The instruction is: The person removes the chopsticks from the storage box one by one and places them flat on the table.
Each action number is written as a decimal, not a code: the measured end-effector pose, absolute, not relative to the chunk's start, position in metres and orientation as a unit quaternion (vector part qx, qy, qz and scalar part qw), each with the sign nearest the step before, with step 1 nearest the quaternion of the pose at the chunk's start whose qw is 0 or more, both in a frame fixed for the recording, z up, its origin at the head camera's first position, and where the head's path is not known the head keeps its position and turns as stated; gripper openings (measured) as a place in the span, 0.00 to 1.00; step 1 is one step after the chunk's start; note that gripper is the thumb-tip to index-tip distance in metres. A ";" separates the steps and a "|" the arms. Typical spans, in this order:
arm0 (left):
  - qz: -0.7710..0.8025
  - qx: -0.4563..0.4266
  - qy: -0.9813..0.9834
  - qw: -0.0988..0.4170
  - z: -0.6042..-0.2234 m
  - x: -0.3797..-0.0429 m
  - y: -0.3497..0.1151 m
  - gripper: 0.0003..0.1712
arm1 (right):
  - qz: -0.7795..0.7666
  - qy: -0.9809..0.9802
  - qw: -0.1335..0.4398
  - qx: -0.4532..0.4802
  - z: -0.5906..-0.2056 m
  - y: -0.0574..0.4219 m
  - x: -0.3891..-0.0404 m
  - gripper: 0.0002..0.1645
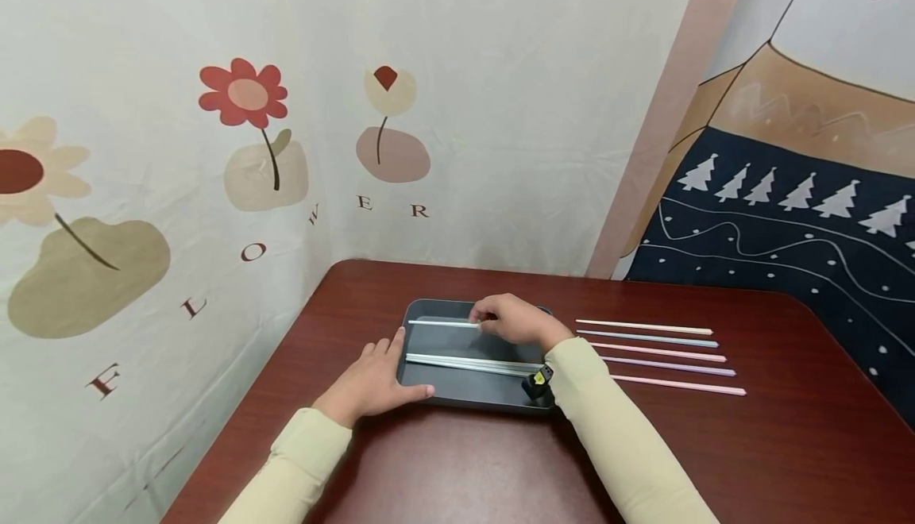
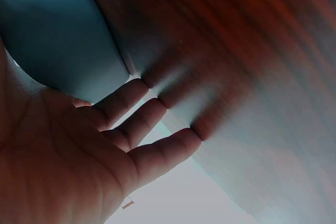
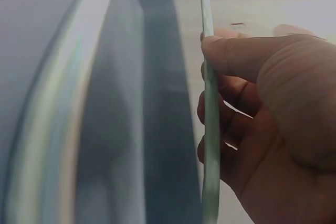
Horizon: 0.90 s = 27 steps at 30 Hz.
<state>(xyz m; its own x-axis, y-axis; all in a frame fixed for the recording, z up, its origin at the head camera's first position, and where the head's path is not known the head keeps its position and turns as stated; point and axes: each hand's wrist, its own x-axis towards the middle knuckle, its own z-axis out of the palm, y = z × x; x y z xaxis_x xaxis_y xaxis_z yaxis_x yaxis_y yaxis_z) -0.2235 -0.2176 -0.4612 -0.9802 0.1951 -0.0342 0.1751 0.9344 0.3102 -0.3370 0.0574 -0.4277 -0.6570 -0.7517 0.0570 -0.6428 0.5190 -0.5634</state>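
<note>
My right hand (image 1: 516, 321) pinches a slender pale green chopstick (image 3: 211, 124) between thumb and fingers. In the head view that chopstick reaches left over the far part of a dark grey tray (image 1: 446, 389). Several pale chopsticks (image 1: 465, 363) lie side by side along the tray's middle, their right ends hidden behind my right wrist. At the tray's left end, my left hand (image 1: 372, 381) rests with fingers spread and thumb over the near rim. The left wrist view shows its extended fingers (image 2: 163, 153) beside the tray's corner, holding nothing.
Right of the tray, several pastel chopsticks lie roughly parallel on the reddish-brown table (image 1: 801, 421): cream (image 1: 643, 326), blue (image 1: 646, 339), purple (image 1: 668, 366) and pink (image 1: 679, 385) among them. A patterned curtain (image 1: 500, 151) hangs behind the table.
</note>
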 end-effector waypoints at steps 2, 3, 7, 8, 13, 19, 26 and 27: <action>0.155 0.094 0.983 0.033 -0.461 -0.223 -0.217 0.74 | -0.277 0.867 0.093 -0.404 -0.422 0.061 -0.336 0.09; 0.154 0.095 0.983 0.034 -0.461 -0.224 -0.217 0.74 | -0.277 0.867 0.093 -0.403 -0.419 0.062 -0.335 0.09; 0.152 0.093 0.983 0.039 -0.461 -0.223 -0.218 0.74 | -0.270 0.870 0.094 -0.402 -0.408 0.069 -0.331 0.09; 0.152 0.093 0.983 0.039 -0.462 -0.222 -0.218 0.75 | -0.267 0.871 0.093 -0.402 -0.406 0.071 -0.330 0.08; 0.155 0.091 0.983 0.040 -0.463 -0.221 -0.219 0.75 | -0.251 0.874 0.090 -0.406 -0.399 0.081 -0.325 0.08; 0.155 0.099 0.982 0.031 -0.463 -0.222 -0.219 0.73 | -0.247 0.880 0.088 -0.397 -0.393 0.097 -0.317 0.08; 0.157 0.099 0.982 0.032 -0.461 -0.223 -0.219 0.74 | -0.261 0.889 0.077 -0.369 -0.390 0.123 -0.308 0.10; 0.156 0.098 0.982 0.031 -0.460 -0.223 -0.219 0.74 | -0.262 0.891 0.075 -0.364 -0.389 0.127 -0.307 0.11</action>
